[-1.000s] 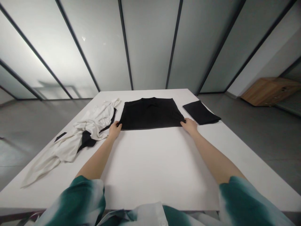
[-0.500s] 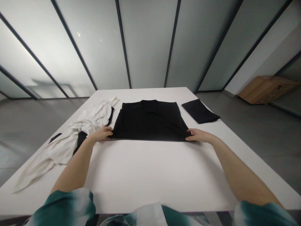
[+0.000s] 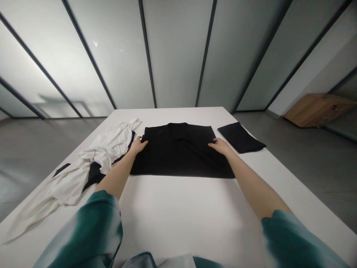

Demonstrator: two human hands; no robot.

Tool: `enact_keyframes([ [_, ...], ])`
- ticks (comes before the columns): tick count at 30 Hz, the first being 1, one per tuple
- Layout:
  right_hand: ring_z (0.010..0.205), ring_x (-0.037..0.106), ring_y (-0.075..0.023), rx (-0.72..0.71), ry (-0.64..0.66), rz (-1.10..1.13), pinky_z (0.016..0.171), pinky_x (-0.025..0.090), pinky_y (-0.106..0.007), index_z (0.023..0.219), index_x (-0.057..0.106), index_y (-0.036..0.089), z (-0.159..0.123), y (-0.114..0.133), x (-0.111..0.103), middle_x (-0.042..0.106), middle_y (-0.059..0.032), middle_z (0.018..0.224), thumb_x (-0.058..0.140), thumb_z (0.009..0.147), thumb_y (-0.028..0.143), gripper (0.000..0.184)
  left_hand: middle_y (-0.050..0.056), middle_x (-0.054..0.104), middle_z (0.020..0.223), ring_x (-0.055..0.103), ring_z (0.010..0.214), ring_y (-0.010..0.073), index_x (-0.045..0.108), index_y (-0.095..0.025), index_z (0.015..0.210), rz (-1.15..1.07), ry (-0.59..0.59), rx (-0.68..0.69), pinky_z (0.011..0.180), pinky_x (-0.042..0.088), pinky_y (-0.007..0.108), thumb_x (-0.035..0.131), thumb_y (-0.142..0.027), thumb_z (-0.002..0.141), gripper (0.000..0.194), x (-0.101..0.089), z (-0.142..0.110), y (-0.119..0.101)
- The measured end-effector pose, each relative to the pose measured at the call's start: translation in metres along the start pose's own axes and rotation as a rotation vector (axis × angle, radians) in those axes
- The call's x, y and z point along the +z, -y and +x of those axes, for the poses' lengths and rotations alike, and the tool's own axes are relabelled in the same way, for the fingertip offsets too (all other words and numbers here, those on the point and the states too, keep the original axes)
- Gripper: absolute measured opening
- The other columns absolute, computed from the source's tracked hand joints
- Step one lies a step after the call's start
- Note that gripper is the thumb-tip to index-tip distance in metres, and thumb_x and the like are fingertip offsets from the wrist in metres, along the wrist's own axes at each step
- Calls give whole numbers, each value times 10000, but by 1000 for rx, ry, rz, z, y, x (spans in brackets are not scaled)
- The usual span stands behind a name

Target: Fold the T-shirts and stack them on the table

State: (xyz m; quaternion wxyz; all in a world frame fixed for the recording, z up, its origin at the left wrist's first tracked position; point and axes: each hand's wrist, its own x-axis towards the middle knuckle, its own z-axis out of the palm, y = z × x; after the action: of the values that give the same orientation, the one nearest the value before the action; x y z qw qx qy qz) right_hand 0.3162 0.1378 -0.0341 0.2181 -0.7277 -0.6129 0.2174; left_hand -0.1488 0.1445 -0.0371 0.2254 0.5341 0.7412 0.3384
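A black shirt (image 3: 181,156) lies spread almost flat in the middle of the table, its neckline at the far edge and a straight edge facing me. At its left side my left hand (image 3: 139,144) touches the cloth, thumb and fingers apart. Over the right side is my right hand (image 3: 220,145), its thumb and forefinger also parted; whether its fingertips press on the cloth I cannot tell. Neither hand grips the shirt visibly. A folded black cloth (image 3: 241,138) lies to the right of my right hand.
Crumpled white clothing (image 3: 103,149) is heaped along the left of the white table (image 3: 181,216), with black cloth (image 3: 95,173) partly under it. Frosted glass panels (image 3: 175,56) stand beyond the table. A wooden cabinet (image 3: 315,109) is on the floor at the right.
The shirt's near edge has been drawn toward me and spread wider. Both hands have let go of its near corners and moved farther up along its sides.
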Motion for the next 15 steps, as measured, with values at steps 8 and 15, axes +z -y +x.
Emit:
enact_keyframes([
  [8, 829, 669, -251, 32, -12, 344, 749, 515, -336, 817, 627, 208, 18, -11, -3, 694, -51, 787, 650, 738, 275, 107, 87, 681, 750, 681, 820, 278, 589, -188, 750, -200, 49, -107, 704, 506, 348, 653, -380, 673, 216, 3, 28, 4],
  [15, 847, 647, -235, 84, -143, 490, 715, 526, -331, 1094, 551, 240, 45, -20, -22, 679, -75, 952, 656, 765, 417, 388, 71, 674, 877, 655, 759, 214, 504, -144, 1236, -255, 19, -132, 719, 508, 321, 687, -284, 680, 602, 6, 35, -8],
])
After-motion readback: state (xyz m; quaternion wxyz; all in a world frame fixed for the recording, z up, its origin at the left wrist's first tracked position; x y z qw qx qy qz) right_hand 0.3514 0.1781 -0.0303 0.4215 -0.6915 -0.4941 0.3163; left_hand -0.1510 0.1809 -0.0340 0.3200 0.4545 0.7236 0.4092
